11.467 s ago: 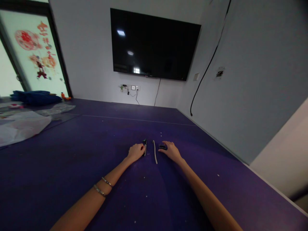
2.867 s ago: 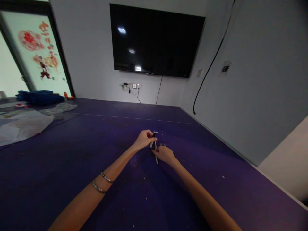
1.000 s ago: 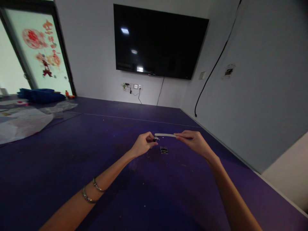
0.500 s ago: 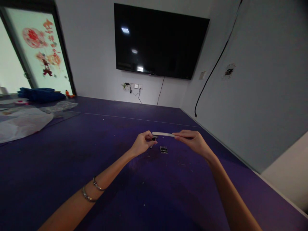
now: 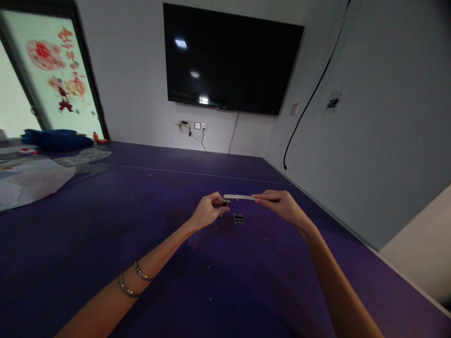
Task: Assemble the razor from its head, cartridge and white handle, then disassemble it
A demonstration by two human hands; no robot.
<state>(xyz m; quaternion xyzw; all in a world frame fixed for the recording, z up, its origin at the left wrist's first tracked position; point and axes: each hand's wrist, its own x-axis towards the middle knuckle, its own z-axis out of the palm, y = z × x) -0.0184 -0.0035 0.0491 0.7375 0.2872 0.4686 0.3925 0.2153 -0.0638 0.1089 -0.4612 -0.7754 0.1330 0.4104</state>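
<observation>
My right hand pinches one end of a short white cable piece and holds it level above the purple floor. My left hand is closed on a small dark tool whose tip sits just under the cable's left end. A small dark rectangular part lies on the floor below, between both hands. Two bracelets ring my left forearm.
Purple floor runs to the walls. A large black TV hangs ahead above a wall socket. A black cable runs down the right wall. Clear plastic sheets and a blue bundle lie far left.
Since 2.9 s ago both hands lifted the tool and the white cable piece off the floor. Over the last second they hold almost still; the view shifts slightly.
</observation>
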